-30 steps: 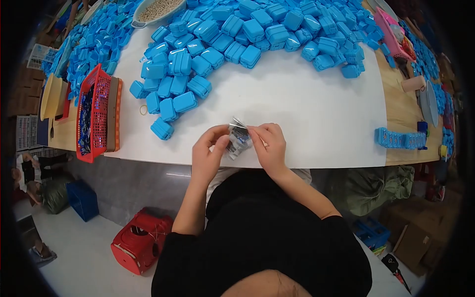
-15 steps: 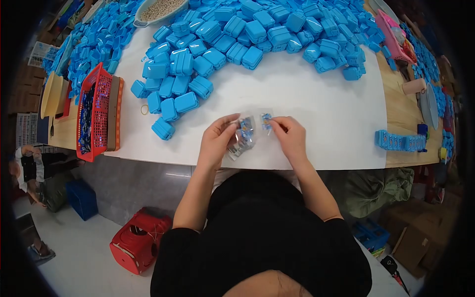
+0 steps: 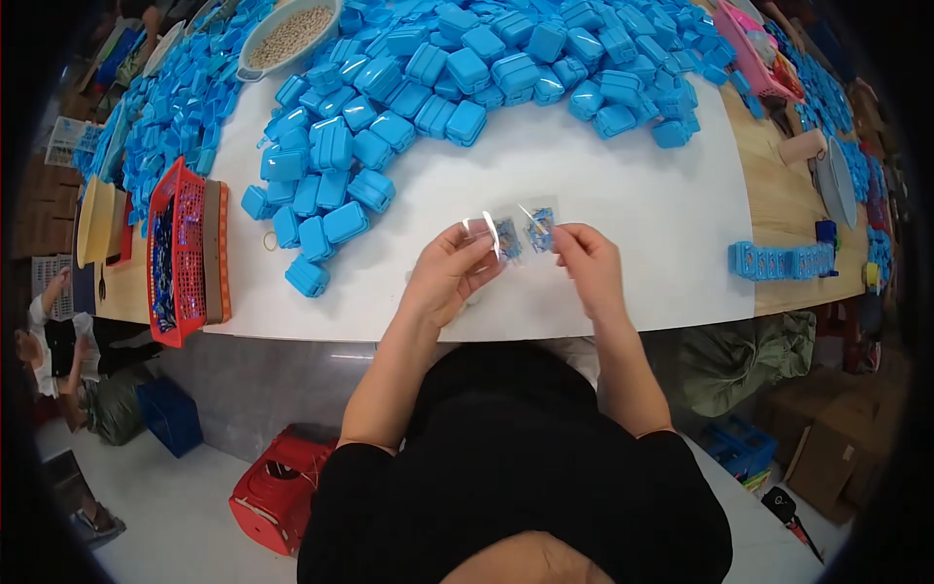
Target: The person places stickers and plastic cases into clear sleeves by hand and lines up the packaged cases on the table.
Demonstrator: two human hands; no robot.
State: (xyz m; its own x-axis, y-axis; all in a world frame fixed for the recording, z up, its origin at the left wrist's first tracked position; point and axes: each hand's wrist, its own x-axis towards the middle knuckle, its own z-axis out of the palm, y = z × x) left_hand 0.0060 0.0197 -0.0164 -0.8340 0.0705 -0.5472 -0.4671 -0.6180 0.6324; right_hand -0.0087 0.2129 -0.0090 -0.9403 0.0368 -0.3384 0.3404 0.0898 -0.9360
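Observation:
My left hand is closed on a clear plastic packet with small blue printed contents. A second clear packet of the same sort is pinched at its right edge between the thumb and fingers of my right hand. The two packets lie side by side above the white table top, close together; whether they touch I cannot tell. Beyond my hands, small blue plastic cases are heaped across the table, the nearest ones to the left.
A red basket with dark shiny packets stands at the left edge. At the back left is a bowl of beige beads or beans. A row of blue printed cases sits on the right, a pink basket farther back. Below is a red stool.
Both packets are now held higher and closer to each other, their printed sides showing more. My right hand has shifted slightly right. The head view has turned a little, sliding the table contents left.

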